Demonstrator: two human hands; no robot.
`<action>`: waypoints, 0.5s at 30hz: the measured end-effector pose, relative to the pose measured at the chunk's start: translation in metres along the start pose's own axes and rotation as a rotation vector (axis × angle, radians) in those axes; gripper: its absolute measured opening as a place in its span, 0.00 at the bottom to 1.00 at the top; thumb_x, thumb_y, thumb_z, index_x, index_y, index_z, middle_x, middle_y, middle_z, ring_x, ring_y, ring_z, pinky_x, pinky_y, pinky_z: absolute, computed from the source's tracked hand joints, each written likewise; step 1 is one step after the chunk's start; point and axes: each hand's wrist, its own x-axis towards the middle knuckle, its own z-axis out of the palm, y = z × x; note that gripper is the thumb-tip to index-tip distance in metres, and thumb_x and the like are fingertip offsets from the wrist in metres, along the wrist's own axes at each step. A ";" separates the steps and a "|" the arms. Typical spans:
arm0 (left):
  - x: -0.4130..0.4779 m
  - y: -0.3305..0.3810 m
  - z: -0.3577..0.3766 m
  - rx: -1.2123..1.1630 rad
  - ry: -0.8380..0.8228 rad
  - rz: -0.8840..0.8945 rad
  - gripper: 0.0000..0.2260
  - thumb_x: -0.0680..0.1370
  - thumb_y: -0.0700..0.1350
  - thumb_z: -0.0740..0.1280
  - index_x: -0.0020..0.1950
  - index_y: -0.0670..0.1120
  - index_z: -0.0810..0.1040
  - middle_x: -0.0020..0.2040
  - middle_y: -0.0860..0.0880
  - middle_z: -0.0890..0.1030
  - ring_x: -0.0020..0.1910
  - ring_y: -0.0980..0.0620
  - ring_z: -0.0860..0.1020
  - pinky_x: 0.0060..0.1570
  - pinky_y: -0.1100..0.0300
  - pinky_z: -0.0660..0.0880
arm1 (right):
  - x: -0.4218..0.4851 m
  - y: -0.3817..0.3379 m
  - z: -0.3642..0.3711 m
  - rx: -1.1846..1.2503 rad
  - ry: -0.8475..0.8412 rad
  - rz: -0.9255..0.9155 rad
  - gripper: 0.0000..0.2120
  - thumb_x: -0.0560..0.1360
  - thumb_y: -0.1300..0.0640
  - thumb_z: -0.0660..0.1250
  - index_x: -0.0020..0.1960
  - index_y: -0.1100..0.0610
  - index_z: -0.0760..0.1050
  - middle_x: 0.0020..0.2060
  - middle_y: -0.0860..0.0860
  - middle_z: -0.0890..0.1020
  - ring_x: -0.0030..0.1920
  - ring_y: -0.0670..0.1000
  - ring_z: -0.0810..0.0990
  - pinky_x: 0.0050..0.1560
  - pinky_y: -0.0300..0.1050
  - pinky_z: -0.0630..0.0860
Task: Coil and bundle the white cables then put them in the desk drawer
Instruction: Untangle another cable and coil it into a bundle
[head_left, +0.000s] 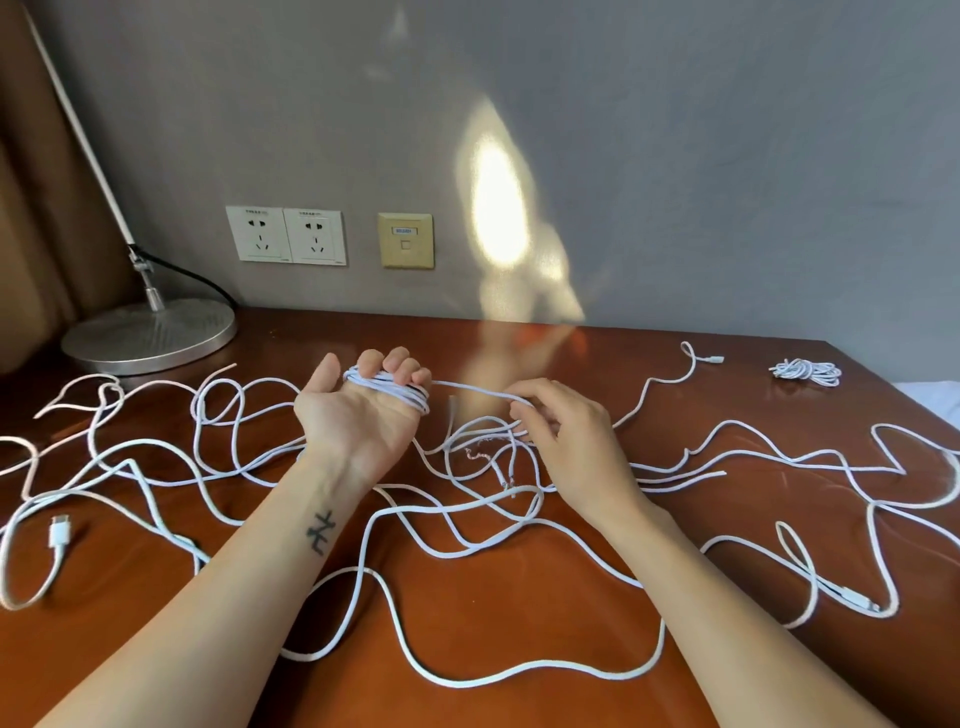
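Observation:
Several long white cables (395, 639) sprawl in loops across the brown desk (519, 571). My left hand (358, 410) is palm up at the centre, its fingers curled over a small coil of white cable (395, 391) wound round them. A strand runs from that coil to my right hand (566, 431), which pinches it just to the right. A finished small bundle of white cable (806, 371) lies at the far right of the desk. No drawer is visible.
A desk lamp with a round metal base (150, 332) stands at the back left. Wall sockets (285, 235) and a beige data port (405, 240) sit on the grey wall behind. Cable plugs lie at the left (58, 535) and right (857, 601).

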 end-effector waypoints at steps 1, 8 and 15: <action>0.000 0.000 0.001 0.015 0.009 0.001 0.18 0.83 0.54 0.54 0.35 0.46 0.63 0.37 0.45 0.68 0.34 0.48 0.65 0.44 0.56 0.66 | 0.000 -0.001 0.001 0.021 0.015 0.003 0.09 0.82 0.62 0.67 0.60 0.54 0.82 0.49 0.45 0.83 0.49 0.47 0.83 0.51 0.48 0.82; 0.001 0.000 0.006 0.284 0.050 0.072 0.17 0.85 0.47 0.56 0.37 0.44 0.69 0.41 0.45 0.73 0.38 0.48 0.74 0.56 0.54 0.73 | 0.001 -0.010 -0.001 0.180 0.081 0.113 0.10 0.82 0.61 0.68 0.61 0.55 0.82 0.47 0.43 0.80 0.42 0.44 0.81 0.45 0.30 0.73; 0.006 -0.013 0.007 0.698 0.185 0.358 0.14 0.88 0.45 0.55 0.69 0.39 0.72 0.61 0.40 0.81 0.53 0.47 0.86 0.59 0.54 0.81 | 0.003 -0.020 -0.010 0.429 -0.103 0.268 0.19 0.79 0.65 0.71 0.60 0.43 0.81 0.54 0.44 0.84 0.42 0.44 0.82 0.49 0.39 0.79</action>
